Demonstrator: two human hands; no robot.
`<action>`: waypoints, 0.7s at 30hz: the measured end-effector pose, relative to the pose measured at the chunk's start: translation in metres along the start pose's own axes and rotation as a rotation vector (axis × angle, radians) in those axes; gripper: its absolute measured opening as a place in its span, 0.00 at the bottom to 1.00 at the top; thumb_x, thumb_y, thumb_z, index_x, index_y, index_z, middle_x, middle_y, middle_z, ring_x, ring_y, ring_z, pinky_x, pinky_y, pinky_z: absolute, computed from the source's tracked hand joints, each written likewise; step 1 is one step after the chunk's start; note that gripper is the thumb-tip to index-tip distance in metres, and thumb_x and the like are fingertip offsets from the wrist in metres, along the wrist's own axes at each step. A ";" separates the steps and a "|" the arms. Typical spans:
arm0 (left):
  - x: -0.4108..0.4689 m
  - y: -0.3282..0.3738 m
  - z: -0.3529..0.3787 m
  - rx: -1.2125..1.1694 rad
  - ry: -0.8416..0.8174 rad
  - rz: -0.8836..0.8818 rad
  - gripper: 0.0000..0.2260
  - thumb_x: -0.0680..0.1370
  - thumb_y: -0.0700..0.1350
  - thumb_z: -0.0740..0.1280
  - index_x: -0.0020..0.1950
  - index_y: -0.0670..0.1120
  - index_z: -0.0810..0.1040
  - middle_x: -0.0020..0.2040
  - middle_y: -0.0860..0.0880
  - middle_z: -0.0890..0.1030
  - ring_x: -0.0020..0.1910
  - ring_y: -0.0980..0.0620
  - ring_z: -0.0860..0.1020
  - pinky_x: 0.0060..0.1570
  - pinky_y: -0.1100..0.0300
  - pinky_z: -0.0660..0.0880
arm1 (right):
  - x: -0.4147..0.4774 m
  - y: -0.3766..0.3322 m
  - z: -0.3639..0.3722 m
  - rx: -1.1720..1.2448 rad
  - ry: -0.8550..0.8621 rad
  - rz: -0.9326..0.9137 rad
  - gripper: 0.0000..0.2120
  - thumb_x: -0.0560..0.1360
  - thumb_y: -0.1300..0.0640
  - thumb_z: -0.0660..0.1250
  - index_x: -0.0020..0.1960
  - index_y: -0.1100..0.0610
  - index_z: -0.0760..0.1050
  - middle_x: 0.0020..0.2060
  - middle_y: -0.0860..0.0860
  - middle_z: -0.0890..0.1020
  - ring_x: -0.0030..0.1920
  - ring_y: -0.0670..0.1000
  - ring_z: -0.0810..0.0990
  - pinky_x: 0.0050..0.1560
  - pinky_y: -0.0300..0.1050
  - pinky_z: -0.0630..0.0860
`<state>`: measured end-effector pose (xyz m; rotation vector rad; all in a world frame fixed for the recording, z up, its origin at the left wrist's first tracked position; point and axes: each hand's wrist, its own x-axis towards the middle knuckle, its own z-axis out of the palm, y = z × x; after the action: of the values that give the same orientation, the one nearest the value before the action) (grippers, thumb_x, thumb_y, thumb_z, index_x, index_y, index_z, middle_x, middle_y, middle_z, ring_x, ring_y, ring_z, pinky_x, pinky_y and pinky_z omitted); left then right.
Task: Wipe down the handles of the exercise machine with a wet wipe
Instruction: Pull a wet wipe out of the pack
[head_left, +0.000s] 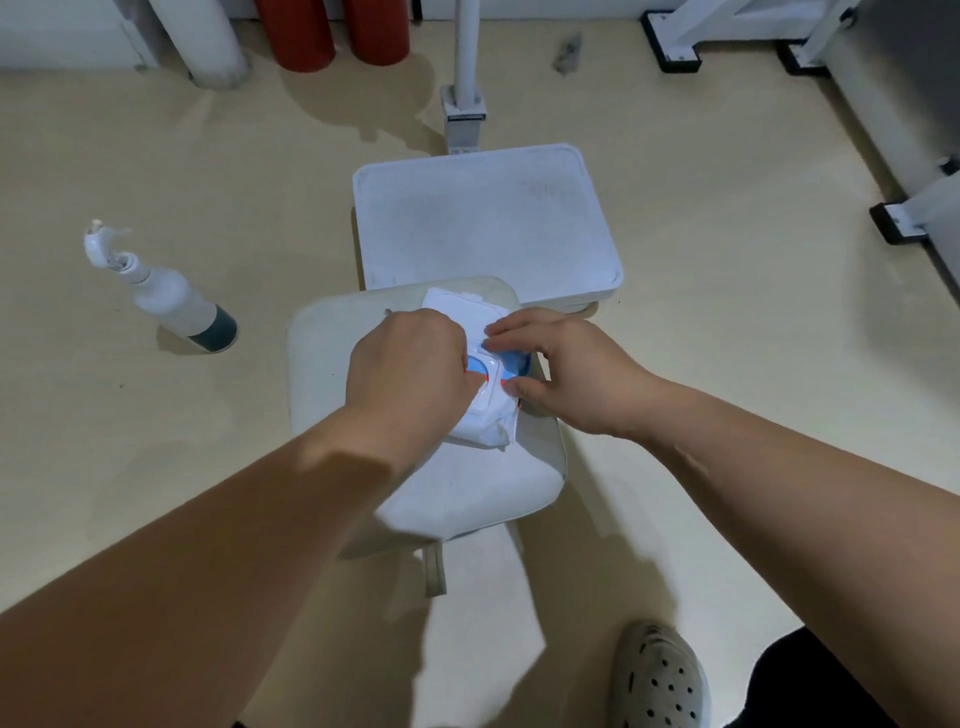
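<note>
The wet wipe pack (485, 415) is lying between both hands: the left hand (408, 364) is gripping it from 9 o'clock, and the right hand (566, 374) fingers (506, 331) are pinching it from 3 o'clock.

Counted: pairs, singles and one trio.
Two hands, the left hand (408, 364) and the right hand (566, 374), both gripping one wipe pack (488, 415). Two white pads: the near pad (467, 483) under the hands, the far pad (488, 223) just beyond them. One spray bottle (171, 296) stands well out to the left of the left hand. Two red cylinders (304, 31) stand far beyond the hands. Three black frame feet (672, 52) sit beyond and to the right of the right hand. One perforated shoe (657, 675) shows below the right forearm.
</note>
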<state>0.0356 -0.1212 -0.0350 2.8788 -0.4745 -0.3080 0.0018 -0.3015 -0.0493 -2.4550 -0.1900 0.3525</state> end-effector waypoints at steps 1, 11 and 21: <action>-0.001 0.003 0.001 0.036 0.010 0.003 0.09 0.76 0.52 0.67 0.48 0.49 0.82 0.47 0.49 0.81 0.47 0.47 0.75 0.42 0.56 0.71 | 0.000 -0.001 0.000 -0.017 -0.002 -0.008 0.21 0.75 0.60 0.73 0.68 0.54 0.79 0.70 0.48 0.76 0.69 0.49 0.74 0.69 0.40 0.69; -0.007 0.008 0.004 -0.055 0.000 0.056 0.06 0.78 0.45 0.64 0.43 0.45 0.76 0.44 0.48 0.78 0.43 0.48 0.72 0.42 0.56 0.66 | 0.002 0.000 0.003 -0.181 0.008 -0.051 0.22 0.75 0.55 0.73 0.69 0.49 0.78 0.68 0.48 0.78 0.64 0.59 0.76 0.65 0.51 0.71; -0.005 -0.034 -0.007 -0.489 -0.072 -0.154 0.06 0.73 0.37 0.65 0.35 0.39 0.77 0.33 0.49 0.75 0.33 0.51 0.71 0.32 0.61 0.66 | 0.007 -0.011 0.025 -0.264 0.105 -0.070 0.22 0.71 0.57 0.65 0.63 0.46 0.82 0.54 0.52 0.85 0.48 0.63 0.80 0.47 0.54 0.79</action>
<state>0.0428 -0.0868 -0.0351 2.4333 -0.1564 -0.4788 0.0006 -0.2773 -0.0629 -2.7101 -0.2929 0.1756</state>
